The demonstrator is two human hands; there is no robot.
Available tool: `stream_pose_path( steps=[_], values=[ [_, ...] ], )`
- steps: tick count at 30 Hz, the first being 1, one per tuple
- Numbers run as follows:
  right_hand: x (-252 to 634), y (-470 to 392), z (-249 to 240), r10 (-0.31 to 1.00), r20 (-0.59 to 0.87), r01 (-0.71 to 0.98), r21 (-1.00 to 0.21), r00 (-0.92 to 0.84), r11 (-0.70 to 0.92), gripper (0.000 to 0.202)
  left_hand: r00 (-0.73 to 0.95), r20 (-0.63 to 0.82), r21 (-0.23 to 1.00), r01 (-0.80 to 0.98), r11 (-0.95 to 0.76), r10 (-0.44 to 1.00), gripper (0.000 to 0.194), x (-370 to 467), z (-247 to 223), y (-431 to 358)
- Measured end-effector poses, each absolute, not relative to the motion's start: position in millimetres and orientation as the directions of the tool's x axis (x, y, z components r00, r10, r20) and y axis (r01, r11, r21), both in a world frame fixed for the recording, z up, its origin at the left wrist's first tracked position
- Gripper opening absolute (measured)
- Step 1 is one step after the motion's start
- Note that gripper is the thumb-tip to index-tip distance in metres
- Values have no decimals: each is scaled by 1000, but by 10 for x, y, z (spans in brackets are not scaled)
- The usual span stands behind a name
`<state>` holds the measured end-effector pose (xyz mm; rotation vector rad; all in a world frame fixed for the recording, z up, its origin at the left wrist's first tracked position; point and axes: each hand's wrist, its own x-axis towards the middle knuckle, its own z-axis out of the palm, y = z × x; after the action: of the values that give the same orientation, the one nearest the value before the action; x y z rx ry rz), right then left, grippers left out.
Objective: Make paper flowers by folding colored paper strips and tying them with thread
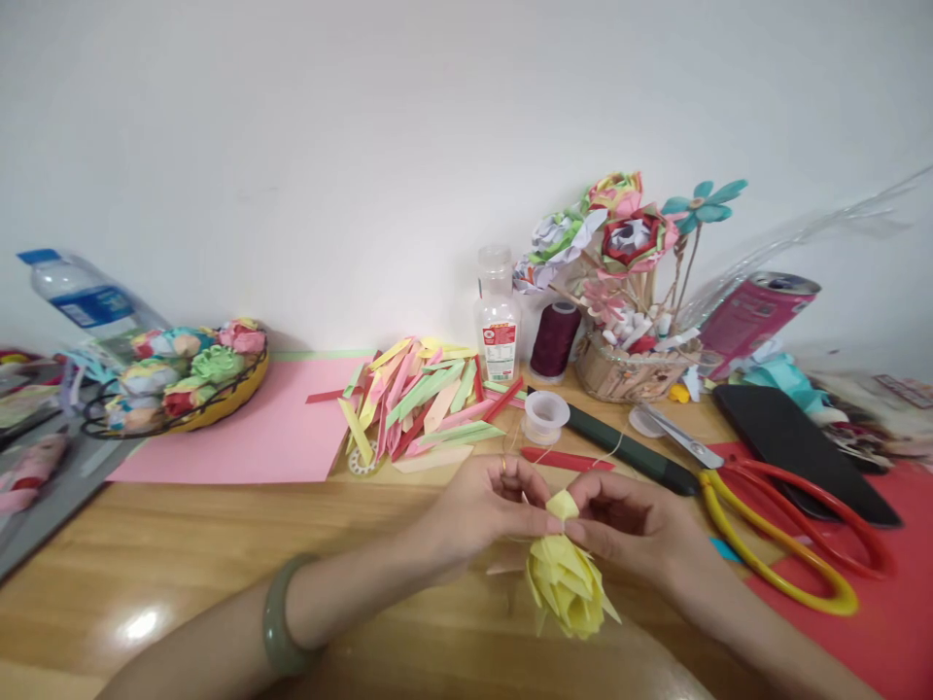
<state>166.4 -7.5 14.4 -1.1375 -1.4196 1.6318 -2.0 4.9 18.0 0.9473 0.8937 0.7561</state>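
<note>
A yellow paper flower (570, 583) hangs with its petals pointing down toward the wooden table. My left hand (502, 506) pinches it at the narrow neck from the left, thumb and fingers together. From the right, my right hand (634, 520) pinches the same neck, its thumb tip close to my left thumb. A small pale yellow end (563, 503) sticks up between the two hands. Thin thread runs near the fingers, but where it ends is hidden. A green bangle (281, 617) circles my left forearm.
Behind my hands lie cut paper strips (430, 399), a clear bottle (500, 331), a purple thread spool (555, 340) and a white plastic ring (545, 416). Scissors (779, 574) and a black phone (802, 452) lie right. A flower basket (255, 389) stands left on pink paper (292, 428).
</note>
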Motion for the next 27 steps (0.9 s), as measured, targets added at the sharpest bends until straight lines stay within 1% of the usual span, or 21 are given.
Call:
stream_pose_path(
  steps=[6, 9, 11, 12, 14, 16, 18, 20, 22, 24, 27],
  values=[
    [1665, -93, 171, 908, -173, 111, -984, -381, -141, 19, 446, -317, 899, -139, 415, 837, 24, -29, 190, 37],
    [1652, -116, 176, 933, -89, 205, -979, -349, -17, 19, 445, -277, 919, -135, 370, 851, 21, -28, 206, 29],
    [1641, -142, 166, 946, 24, 298, -946, -323, 126, 18, 430, -235, 940, -127, 316, 872, 18, -26, 220, 25],
    [1637, -155, 157, 943, 100, 347, -913, -316, 213, 16, 421, -211, 952, -118, 284, 882, 16, -26, 227, 23],
    [1639, -178, 131, 903, 278, 428, -808, -328, 405, 11, 399, -160, 974, -87, 211, 903, 13, -27, 241, 16],
    [1652, -191, 103, 813, 437, 470, -665, -385, 580, 6, 374, -120, 989, -33, 143, 920, 9, -28, 249, 3],
    [1673, -196, 78, 716, 531, 499, -514, -454, 698, 10, 347, -72, 997, 23, 69, 935, 7, -26, 249, -17],
    [1696, -196, 61, 634, 578, 529, -369, -513, 764, 14, 329, 1, 998, 54, -20, 944, 9, -24, 246, -42],
    [1717, -196, 49, 580, 605, 551, -262, -546, 792, 17, 325, 88, 991, 68, -116, 941, 11, -22, 244, -69],
    [1735, -196, 35, 545, 622, 553, -207, -562, 807, 19, 321, 149, 977, 99, -190, 935, 12, -21, 245, -94],
    [1752, -194, 9, 543, 639, 563, -200, -546, 802, 19, 306, 205, 949, 170, -265, 930, 13, -20, 247, -119]
  ],
)
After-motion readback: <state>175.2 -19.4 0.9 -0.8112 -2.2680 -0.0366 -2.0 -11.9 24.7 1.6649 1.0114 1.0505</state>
